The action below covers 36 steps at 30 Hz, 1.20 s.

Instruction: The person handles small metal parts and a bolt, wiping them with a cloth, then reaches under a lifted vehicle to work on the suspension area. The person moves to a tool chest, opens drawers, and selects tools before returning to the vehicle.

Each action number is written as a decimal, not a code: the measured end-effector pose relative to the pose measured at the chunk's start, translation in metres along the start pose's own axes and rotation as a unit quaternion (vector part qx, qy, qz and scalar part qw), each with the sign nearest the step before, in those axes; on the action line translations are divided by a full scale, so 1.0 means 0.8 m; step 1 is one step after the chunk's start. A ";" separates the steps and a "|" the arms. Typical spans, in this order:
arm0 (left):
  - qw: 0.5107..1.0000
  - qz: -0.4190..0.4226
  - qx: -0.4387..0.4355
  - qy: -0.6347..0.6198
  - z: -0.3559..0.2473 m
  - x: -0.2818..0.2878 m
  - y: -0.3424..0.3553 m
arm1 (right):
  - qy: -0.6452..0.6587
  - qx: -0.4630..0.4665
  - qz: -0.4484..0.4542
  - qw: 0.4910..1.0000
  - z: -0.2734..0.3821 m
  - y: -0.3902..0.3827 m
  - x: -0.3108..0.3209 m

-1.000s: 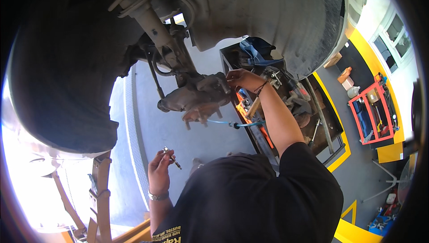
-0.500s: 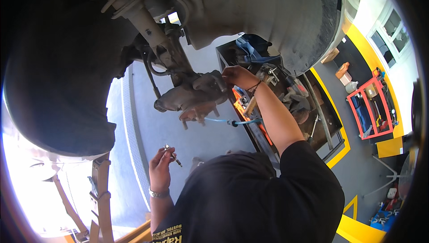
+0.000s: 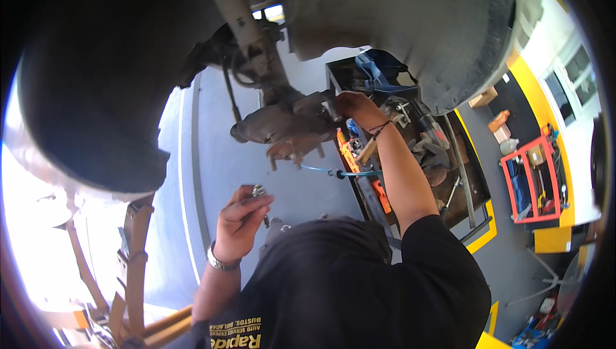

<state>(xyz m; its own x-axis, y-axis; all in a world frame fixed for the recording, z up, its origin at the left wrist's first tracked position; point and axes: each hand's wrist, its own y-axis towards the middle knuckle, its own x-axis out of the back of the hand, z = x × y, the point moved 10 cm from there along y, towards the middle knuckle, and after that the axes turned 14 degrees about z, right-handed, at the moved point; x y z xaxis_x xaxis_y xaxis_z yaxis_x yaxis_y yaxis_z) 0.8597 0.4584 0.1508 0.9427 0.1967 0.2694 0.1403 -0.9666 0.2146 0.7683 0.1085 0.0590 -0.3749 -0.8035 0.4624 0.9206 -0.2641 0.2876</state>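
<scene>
My left hand is raised below the wheel hub, its fingers closed on a slim metal pin with a wider, nut-like end. That end sticks up above the fingertips and the thin end shows beneath them. My right hand reaches up to the right side of the steering knuckle, its fingers curled against the dark metal there. What those fingertips grip is in shadow. The hub, with its studs pointing down, hangs between my hands under the strut.
A black tool cart full of tools stands under my right forearm. A clear blue hose with a dark coupler runs from near the hub toward the cart. The fender hangs overhead; a red rack stands far right.
My left hand has come up and turned, so its fingers now cover more of the pin. My right hand stays at the knuckle. The whole view has shifted slightly.
</scene>
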 end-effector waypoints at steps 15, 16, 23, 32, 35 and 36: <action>0.890 0.113 -0.389 0.211 -0.290 -0.060 0.063 | 0.146 -0.139 -0.010 0.979 -0.009 -0.012 -0.015; 0.892 0.108 -0.379 0.221 -0.293 -0.061 0.064 | 0.114 -0.116 -0.011 0.987 -0.001 -0.009 -0.012; 0.904 0.084 -0.308 0.284 -0.322 -0.063 0.057 | 0.141 -0.164 0.003 0.976 -0.022 -0.008 -0.016; 0.910 0.036 -0.335 0.240 -0.260 -0.017 0.046 | 0.226 -0.168 -0.012 0.960 -0.031 -0.014 -0.017; 0.922 0.072 -0.230 0.303 -0.189 0.001 0.049 | 0.169 -0.110 -0.006 0.979 -0.027 -0.003 -0.011; 0.933 0.061 -0.185 0.304 -0.160 0.006 0.047 | 0.132 -0.078 -0.004 0.988 -0.021 -0.002 -0.007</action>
<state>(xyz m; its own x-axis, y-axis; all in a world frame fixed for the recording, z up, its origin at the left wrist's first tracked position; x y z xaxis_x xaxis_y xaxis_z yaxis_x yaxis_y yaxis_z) 0.8307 0.4443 0.2798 0.5831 0.2539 0.7717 -0.1769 -0.8874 0.4257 0.7708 0.1041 0.0421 -0.3604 -0.9065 0.2198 0.9308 -0.3342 0.1478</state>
